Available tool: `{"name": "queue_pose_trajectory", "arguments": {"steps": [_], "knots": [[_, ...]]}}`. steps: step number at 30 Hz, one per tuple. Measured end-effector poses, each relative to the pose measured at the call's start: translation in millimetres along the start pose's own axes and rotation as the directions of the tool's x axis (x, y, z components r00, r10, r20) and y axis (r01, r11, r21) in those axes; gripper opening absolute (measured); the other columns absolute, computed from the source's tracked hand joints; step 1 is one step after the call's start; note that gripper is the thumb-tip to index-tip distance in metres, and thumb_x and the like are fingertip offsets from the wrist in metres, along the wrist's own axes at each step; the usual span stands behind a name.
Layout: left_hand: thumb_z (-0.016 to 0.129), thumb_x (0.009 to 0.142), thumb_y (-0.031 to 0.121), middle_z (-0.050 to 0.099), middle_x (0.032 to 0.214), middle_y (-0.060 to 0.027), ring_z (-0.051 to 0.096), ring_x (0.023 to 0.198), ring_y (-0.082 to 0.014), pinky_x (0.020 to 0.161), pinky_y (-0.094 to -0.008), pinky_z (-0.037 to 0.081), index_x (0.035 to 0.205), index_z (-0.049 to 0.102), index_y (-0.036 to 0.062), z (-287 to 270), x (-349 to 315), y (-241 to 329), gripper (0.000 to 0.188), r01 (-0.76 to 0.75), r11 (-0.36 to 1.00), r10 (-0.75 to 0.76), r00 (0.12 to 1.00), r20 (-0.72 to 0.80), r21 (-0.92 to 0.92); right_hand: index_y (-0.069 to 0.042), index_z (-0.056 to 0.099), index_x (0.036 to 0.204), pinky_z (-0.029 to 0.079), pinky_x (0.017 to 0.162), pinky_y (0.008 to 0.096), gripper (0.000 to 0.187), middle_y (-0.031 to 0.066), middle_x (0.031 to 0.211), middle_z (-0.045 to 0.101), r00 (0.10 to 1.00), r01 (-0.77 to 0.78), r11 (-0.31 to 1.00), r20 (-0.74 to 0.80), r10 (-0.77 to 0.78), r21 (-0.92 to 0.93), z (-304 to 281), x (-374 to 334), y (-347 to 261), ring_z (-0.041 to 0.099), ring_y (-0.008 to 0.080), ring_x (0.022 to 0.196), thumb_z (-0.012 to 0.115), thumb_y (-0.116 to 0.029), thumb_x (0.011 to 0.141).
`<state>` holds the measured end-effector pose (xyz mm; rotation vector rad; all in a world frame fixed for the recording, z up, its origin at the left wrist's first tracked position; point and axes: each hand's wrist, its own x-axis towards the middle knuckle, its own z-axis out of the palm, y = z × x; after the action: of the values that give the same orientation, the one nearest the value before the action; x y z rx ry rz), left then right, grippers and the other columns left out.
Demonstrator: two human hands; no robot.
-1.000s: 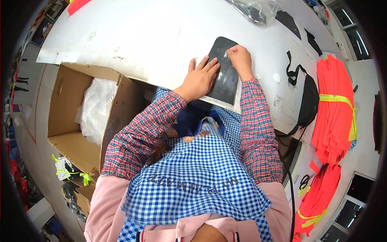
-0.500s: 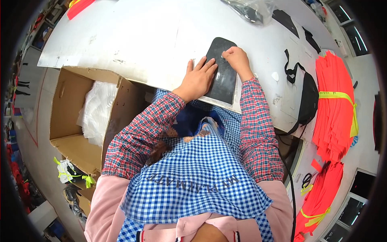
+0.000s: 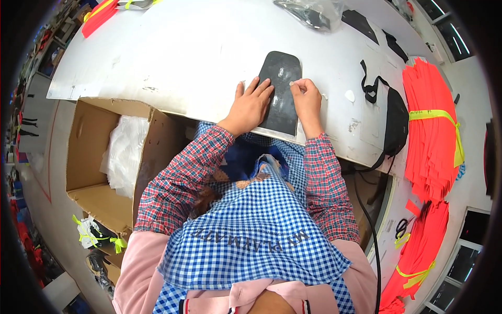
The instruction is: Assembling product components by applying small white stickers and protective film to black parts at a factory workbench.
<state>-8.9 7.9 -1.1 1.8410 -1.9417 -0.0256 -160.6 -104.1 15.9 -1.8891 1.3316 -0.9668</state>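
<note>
1. Against the earlier frames, the two hands sit closer together on the dark panel, and the view shows more of the table beyond them; the panel lies in the same spot near the table's front edge.
2. At the far left, an open cardboard box (image 3: 89,157) stands on the floor beside the table, holding a bundle of white plastic wrapping (image 3: 125,154).
3. The white table (image 3: 172,57) carries the work; a red and yellow strip (image 3: 99,14) lies at its far left corner.
4. The left hand (image 3: 250,107) lies flat with fingers spread, its fingertips pressing on the left edge of the black rounded panel (image 3: 281,78); it grasps nothing.
5. The black rounded panel lies flat on the table, directly in front of the person, between the two hands.
6. The right hand (image 3: 307,100) rests on the panel's right edge, thumb and forefinger pinched on something small and pale; what it is cannot be told.
7. A clear plastic bag (image 3: 314,10) with dark pieces inside lies at the table's far edge.
8. A black strap bag (image 3: 395,123) sits right of the hands.
9. Stacks of orange fabric pieces (image 3: 431,136), bound with yellow tape, lie at the far right.
</note>
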Motion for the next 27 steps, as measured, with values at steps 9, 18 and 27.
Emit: {"name": "queue_pose_trajectory", "arguments": {"steps": [9, 18, 27], "knots": [[0.051, 0.094, 0.013, 0.045, 0.144, -0.0148, 0.037, 0.136, -0.0372, 0.111, -0.058, 0.025, 0.135, 0.05, 0.006, -1, -4, 1, 0.041, -0.029, 0.997, 0.02, 0.993, -0.12, -0.071, -0.001, 0.066, 0.089, 0.05, 0.076, 0.0306, 0.017, 0.0098, 0.084, 0.069, 0.965, -0.095, 0.962, 0.262, 0.025, 0.256, -2, -19, -1, 0.064, 0.0173, 0.082, 0.068, -0.018, 0.087], [0.065, 0.087, 0.008, 0.06, 0.107, -0.0163, 0.059, 0.099, -0.0316, 0.088, -0.0371, 0.049, 0.115, 0.061, -0.0006, -35, -13, 10, 0.029, 0.143, 0.863, -0.231, 0.965, -0.126, -0.484, 0.0, 0.066, 0.093, 0.046, 0.075, 0.0247, 0.016, 0.0032, 0.089, 0.066, 0.959, -0.092, 0.765, -0.151, 0.241, 0.638, -38, -14, 30, 0.057, 0.0098, 0.082, 0.067, -0.015, 0.09], [0.071, 0.079, 0.01, 0.066, 0.092, -0.0175, 0.065, 0.085, -0.0334, 0.079, -0.0368, 0.053, 0.1, 0.07, -0.0016, -37, 9, 11, 0.024, 0.082, 0.939, -0.015, 0.98, 0.2, -0.333, -0.006, 0.064, 0.095, 0.041, 0.103, 0.0612, 0.01, 0.0047, 0.09, 0.07, 0.869, -0.46, -0.053, 0.461, 0.179, 0.886, -71, -63, -7, 0.067, 0.015, 0.074, 0.057, -0.013, 0.096]]}}
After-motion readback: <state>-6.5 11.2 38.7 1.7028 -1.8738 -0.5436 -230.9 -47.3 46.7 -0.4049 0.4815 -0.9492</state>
